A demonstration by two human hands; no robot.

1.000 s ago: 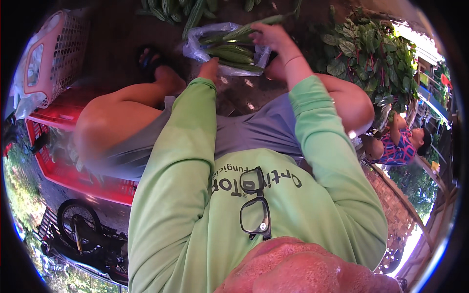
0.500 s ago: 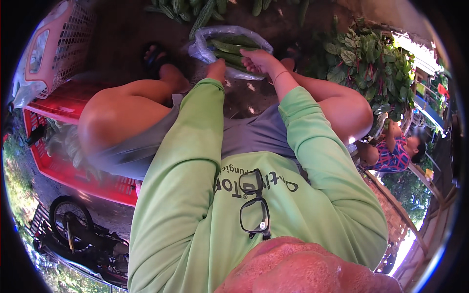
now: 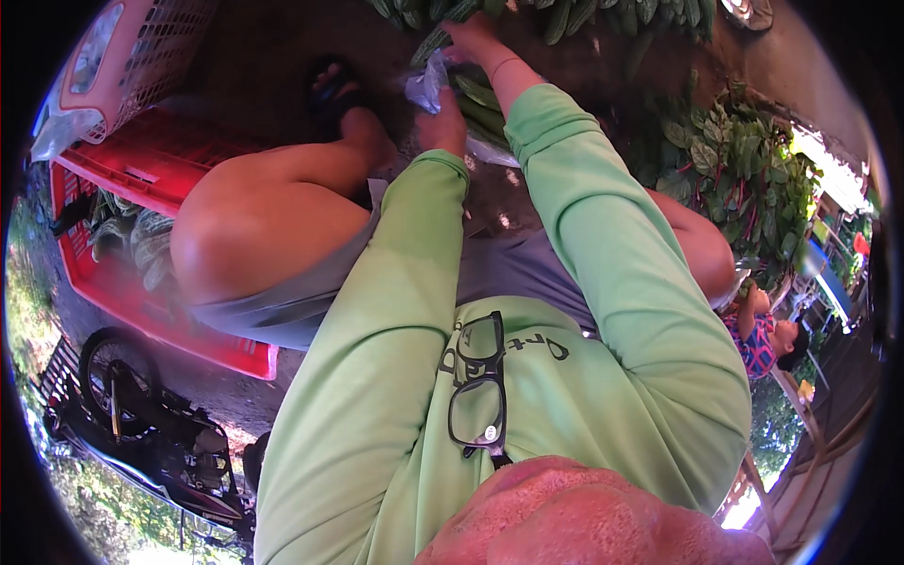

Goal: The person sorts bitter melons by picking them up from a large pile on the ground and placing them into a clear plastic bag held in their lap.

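My left hand (image 3: 443, 121) is closed on the gathered edge of a clear plastic bag (image 3: 429, 85) between my feet. Inside the bag lie long green gourds (image 3: 482, 111), partly covered by my right forearm. My right hand (image 3: 473, 38) reaches past the bag to the pile at the top of the view. Its fingers are around a long, ridged green gourd (image 3: 431, 43) at the pile's near end. The fingertips are partly hidden.
More green gourds (image 3: 574, 13) lie along the far side. Leafy greens with red stems (image 3: 744, 160) are heaped at right, near a child (image 3: 763, 344). At left stand a red crate (image 3: 141, 160) with vegetables, a pale plastic basket (image 3: 141, 71) and a motorcycle (image 3: 141, 405).
My right hand has left the bag's gourds and moved forward to a gourd at the pile. My left hand stays at the bag, whose rim is now bunched up. The view has shifted slightly.
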